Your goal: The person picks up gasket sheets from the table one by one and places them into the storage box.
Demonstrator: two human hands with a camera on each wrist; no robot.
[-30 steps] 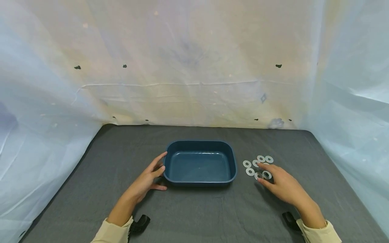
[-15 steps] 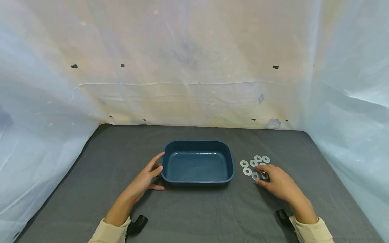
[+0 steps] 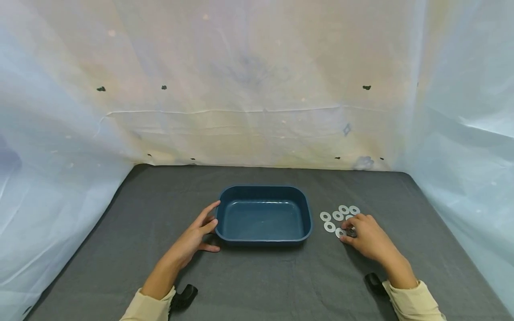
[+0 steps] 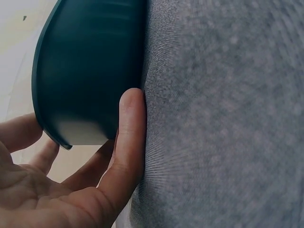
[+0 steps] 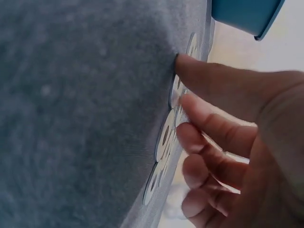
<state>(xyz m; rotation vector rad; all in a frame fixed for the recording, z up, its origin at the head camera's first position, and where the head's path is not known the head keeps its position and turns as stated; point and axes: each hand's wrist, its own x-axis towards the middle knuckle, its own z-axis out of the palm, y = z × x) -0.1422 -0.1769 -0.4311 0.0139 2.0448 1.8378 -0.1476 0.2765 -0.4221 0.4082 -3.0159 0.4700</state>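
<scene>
A dark blue rectangular baking dish (image 3: 263, 243) stands on the grey cloth. My left hand (image 3: 190, 238) rests against its left end, its spread fingers touching the rim and side; the left wrist view shows one finger (image 4: 132, 123) lying on the cloth beside the dish wall (image 4: 90, 71). To the right of the dish, several flat metal washers (image 3: 329, 227) lie in a loose cluster. My right hand (image 3: 371, 238) is at the cluster's near side, thumb and index finger pinching the edges of one washer (image 5: 175, 92). Other washers (image 5: 165, 135) lie beside the fingertips, some partly hidden by the hand.
A grey cloth (image 3: 261, 285) covers the table. Pale patterned sheeting (image 3: 249, 89) hangs behind it and at both sides. Black straps (image 3: 184, 296) show at both wrists by the cream sleeves.
My right thumb and index finger have drawn closer together around a washer at the near side of the cluster. The left hand and the dish stay in place.
</scene>
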